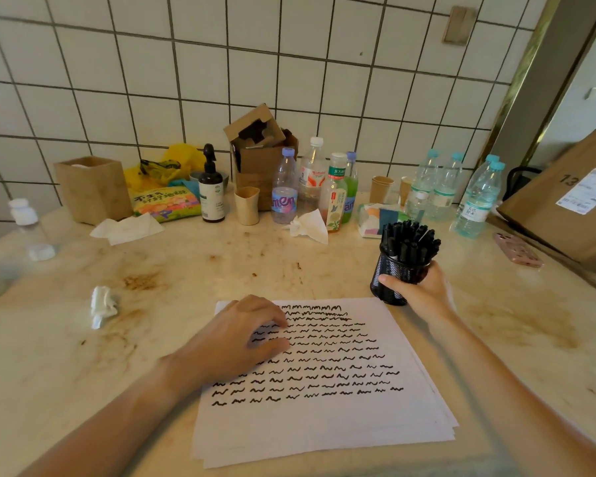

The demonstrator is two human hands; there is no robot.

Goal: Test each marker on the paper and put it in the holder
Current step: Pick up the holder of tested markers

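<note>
Both hands are working at the bench (289, 263).
The left hand (241, 335) is lying palm down, fingers loosely spread, on the paper (324, 418); the right hand (420, 290) is gripping the holder (393, 270), full of markers (410, 241), beside the paper's far right corner.

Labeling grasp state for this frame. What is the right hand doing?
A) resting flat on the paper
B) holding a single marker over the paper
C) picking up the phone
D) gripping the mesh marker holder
D: the right hand is wrapped around the black mesh holder full of markers, while the left hand rests on the paper.
</note>
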